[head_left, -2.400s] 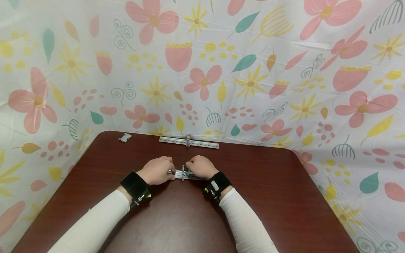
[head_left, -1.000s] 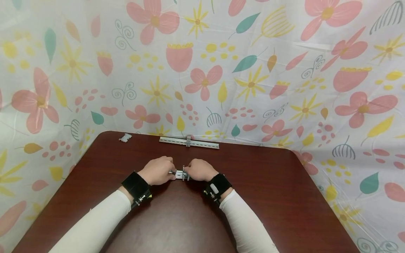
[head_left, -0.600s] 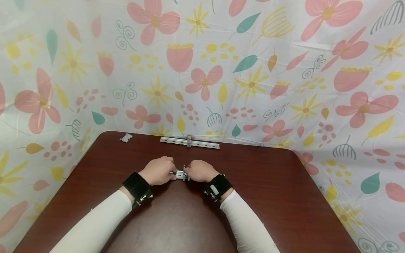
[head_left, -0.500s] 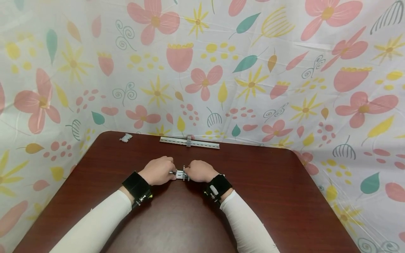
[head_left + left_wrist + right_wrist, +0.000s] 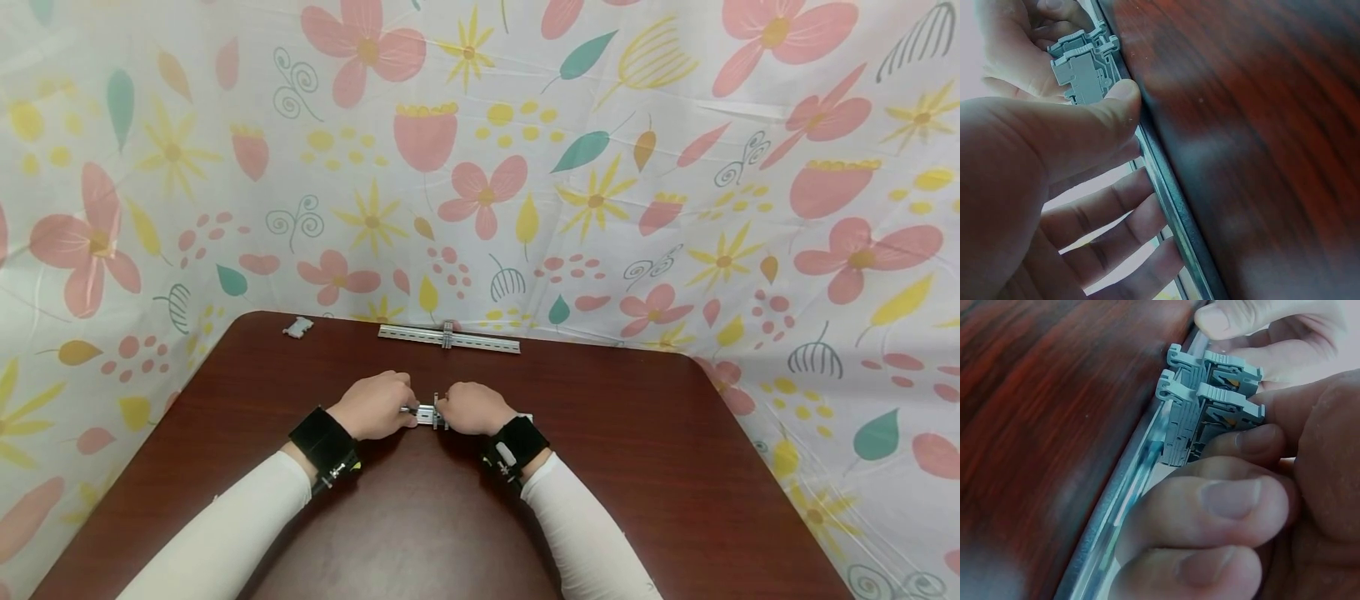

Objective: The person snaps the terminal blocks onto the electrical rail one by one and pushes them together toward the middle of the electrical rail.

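Note:
On the brown table a short slotted metal DIN rail (image 5: pixel 426 414) lies crosswise between both hands. My left hand (image 5: pixel 375 406) grips its left part, with the thumb (image 5: pixel 1124 94) pressed along one edge and the fingers on the other side. Two grey terminal blocks stand side by side on the rail; the nearer terminal block (image 5: pixel 1179 422) in the right wrist view has my right hand (image 5: pixel 477 408) pinching it. Beyond it, the other terminal block (image 5: pixel 1235 370) stands a narrow gap away. The right hand hides much of the rail's right part from the head view.
A longer DIN rail (image 5: pixel 483 342) lies at the table's back edge, with grey terminal blocks (image 5: pixel 447 333) clipped near its middle. Another loose grey piece (image 5: pixel 297 327) lies at the back left corner. A flowered cloth (image 5: pixel 480 167) hangs behind the table (image 5: pixel 615 467).
Since the oldest frame, my right hand has slid left along the rail, and the block at its fingers now stands close to the other one. The left hand has stayed in place.

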Demonstrator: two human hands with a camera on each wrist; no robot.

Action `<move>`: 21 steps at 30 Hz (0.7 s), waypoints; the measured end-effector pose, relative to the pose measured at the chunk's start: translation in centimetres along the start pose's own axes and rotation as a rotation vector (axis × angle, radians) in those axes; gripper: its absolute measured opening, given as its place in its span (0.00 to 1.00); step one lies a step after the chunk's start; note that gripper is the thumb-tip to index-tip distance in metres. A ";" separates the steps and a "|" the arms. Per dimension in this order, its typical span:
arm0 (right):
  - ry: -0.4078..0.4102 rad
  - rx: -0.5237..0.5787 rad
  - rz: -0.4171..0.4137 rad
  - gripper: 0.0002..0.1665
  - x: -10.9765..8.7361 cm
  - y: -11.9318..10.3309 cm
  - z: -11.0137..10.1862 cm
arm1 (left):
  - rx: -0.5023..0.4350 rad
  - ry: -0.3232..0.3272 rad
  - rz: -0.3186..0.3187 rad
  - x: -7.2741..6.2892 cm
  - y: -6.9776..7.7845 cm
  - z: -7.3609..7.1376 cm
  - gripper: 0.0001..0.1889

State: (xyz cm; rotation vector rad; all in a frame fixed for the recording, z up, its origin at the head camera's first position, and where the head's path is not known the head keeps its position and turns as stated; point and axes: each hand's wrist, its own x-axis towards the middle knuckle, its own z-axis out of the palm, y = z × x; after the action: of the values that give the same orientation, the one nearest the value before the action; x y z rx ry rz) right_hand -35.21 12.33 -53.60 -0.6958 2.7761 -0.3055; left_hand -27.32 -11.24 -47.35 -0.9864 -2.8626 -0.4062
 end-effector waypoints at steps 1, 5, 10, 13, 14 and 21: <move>-0.002 -0.001 0.000 0.33 -0.1 -0.1 0.0 | 0.001 -0.001 -0.002 0.0 0.0 0.0 0.07; -0.010 -0.022 -0.011 0.33 -0.3 -0.2 0.0 | 0.002 -0.010 -0.014 0.0 0.2 -0.1 0.07; -0.028 -0.002 -0.007 0.33 -0.7 -0.5 -0.3 | -0.003 -0.013 -0.012 0.1 0.2 -0.2 0.06; -0.029 -0.006 -0.012 0.33 -0.6 -0.3 -0.2 | -0.002 -0.013 -0.008 0.1 0.1 -0.1 0.06; -0.026 -0.011 -0.019 0.33 -0.5 -0.1 -0.1 | -0.002 -0.011 -0.007 0.1 0.0 0.0 0.06; -0.012 -0.040 -0.050 0.33 0.2 0.5 0.4 | 0.005 -0.011 -0.013 0.1 0.0 0.0 0.06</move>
State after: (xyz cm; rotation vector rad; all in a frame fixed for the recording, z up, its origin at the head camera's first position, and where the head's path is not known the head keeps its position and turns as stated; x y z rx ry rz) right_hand -35.44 12.63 -54.13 -0.7756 2.7637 -0.2555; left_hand -27.40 -11.21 -47.30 -0.9722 -2.8797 -0.3956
